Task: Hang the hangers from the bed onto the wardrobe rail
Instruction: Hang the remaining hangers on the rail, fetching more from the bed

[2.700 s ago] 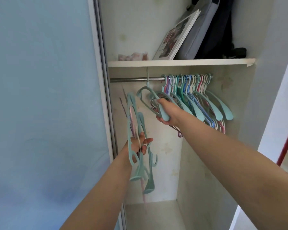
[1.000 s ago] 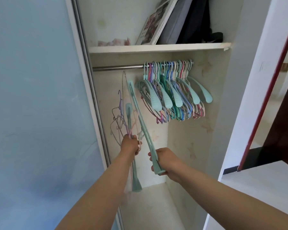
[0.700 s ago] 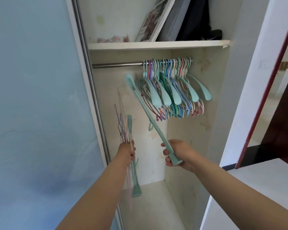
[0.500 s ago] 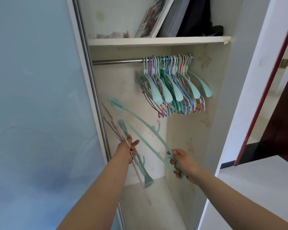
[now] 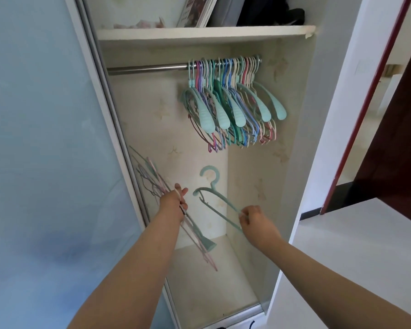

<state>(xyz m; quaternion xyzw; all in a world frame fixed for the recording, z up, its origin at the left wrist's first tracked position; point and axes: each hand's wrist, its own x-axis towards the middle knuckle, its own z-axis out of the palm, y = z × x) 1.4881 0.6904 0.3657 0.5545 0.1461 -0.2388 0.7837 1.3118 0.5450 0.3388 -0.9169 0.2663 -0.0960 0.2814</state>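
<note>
Below the wardrobe rail (image 5: 150, 67), right hand (image 5: 256, 223) is pinching one teal hanger (image 5: 220, 203) hook-up for hanging; left hand (image 5: 175, 202) fingers are gripping the spare bundle (image 5: 152, 180) aside.

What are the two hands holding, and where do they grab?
The right hand pinches one teal hanger by the end of its arm. The left hand grips a bundle of thin hangers around the middle.
</note>
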